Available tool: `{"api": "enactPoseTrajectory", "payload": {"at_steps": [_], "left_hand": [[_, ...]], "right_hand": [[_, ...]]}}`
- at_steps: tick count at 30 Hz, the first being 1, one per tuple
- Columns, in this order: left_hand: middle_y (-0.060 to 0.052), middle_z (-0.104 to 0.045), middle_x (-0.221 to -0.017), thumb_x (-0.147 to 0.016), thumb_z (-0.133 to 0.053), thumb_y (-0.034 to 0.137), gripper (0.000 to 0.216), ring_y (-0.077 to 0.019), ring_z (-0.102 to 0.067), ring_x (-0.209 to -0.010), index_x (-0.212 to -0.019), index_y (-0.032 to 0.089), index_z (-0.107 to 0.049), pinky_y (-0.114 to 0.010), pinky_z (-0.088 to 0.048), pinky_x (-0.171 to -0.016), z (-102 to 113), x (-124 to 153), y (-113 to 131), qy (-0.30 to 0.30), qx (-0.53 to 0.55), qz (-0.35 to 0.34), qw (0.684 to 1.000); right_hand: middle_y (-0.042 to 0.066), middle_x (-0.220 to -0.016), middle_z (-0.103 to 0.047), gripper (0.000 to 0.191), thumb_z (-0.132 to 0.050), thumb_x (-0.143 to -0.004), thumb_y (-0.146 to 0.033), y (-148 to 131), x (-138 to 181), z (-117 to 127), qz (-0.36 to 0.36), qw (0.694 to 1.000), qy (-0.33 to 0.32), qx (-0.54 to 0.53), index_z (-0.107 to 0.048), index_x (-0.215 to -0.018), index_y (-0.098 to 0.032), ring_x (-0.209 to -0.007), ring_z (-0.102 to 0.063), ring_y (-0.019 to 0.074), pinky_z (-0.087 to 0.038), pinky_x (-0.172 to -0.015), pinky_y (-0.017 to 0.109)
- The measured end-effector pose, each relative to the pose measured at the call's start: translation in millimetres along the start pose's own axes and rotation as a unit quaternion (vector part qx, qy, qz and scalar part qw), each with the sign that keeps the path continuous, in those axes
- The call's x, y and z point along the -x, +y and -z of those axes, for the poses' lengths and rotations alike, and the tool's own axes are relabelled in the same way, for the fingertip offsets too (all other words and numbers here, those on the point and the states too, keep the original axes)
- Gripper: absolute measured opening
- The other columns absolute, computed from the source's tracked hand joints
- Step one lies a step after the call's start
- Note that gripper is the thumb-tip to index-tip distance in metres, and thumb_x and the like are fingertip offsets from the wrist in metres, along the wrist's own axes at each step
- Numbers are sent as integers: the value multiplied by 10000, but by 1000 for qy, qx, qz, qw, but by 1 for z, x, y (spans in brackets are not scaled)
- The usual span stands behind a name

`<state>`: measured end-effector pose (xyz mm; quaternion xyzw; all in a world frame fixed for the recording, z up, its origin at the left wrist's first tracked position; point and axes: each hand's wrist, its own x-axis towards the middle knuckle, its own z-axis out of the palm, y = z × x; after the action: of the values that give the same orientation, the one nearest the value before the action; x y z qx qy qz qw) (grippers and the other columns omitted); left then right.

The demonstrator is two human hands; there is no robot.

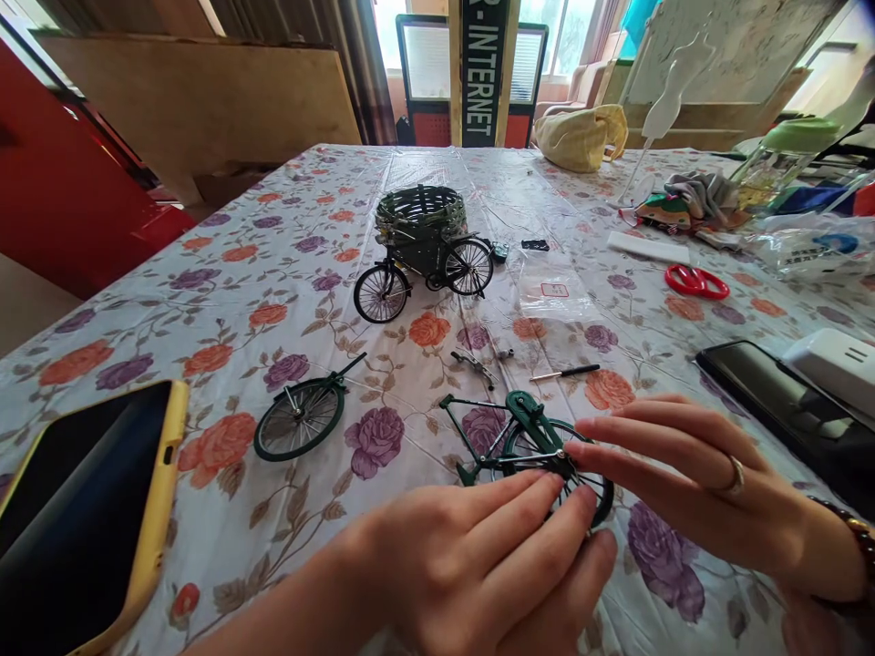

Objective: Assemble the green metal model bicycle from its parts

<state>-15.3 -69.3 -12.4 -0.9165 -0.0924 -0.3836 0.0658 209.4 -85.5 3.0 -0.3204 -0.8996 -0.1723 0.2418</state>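
- Left hand (471, 569): fingers curled over the rear wheel and lower frame of the green miniature bicycle frame (530, 435), seems to be gripping it; thumb side hidden.
- Right hand (687, 478): fingers stretched out, tips at the frame's rear end; half open, can't tell if it's a firm grip. Gold-coloured ring (736, 476) on one finger, beaded bracelet (849, 528) on the wrist.
- The frame sits low between both hands, just above the floral tablecloth (225, 387), with one wheel fitted.
- Risk: thin spokes or the slim frame could bend if squeezed too hard; the wheel could slip if the hold loosens.
- Phone in yellow case (88, 519) at near left, black phone (772, 401) and white power bank (838, 364) at right.
- Loose spoked wheel with fork (299, 419) left of the hands; could roll if bumped.
- Small metal handlebar part (473, 366) and small screwdriver (564, 372) just past the frame; small parts are easy to knock away or lose.
- Further on: finished model bicycle (424, 260) with woven basket (420, 211), clear plastic bag (553, 292), red scissors (695, 282).
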Motion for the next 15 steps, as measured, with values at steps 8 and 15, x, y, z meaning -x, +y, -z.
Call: {"api": "enactPoseTrajectory", "payload": {"at_steps": [8,15], "left_hand": [[-88,-670,-985,-758,-539,227,222,-204,-591,-985,-907,105,-648,-308,-462,-923,-2,-2,1,24,15,-2,1000],[-93,-667,-990,-792,-493,242,232,-214,-583,-998,-903,107,-645,-329,-475,-905,-1,-2,1,12,19,-2,1000]], "right_hand": [[21,-1112,-601,232,-488,-799,-118,2,2,1,25,999,8,-22,-630,-968,-187,-1040,-513,176,-448,-891,294],[14,-1167,-573,269,-446,-804,-108,2,8,-2,49,998,7,-24,-610,-1003,-185,-1071,-504,178,-435,-926,326]]}}
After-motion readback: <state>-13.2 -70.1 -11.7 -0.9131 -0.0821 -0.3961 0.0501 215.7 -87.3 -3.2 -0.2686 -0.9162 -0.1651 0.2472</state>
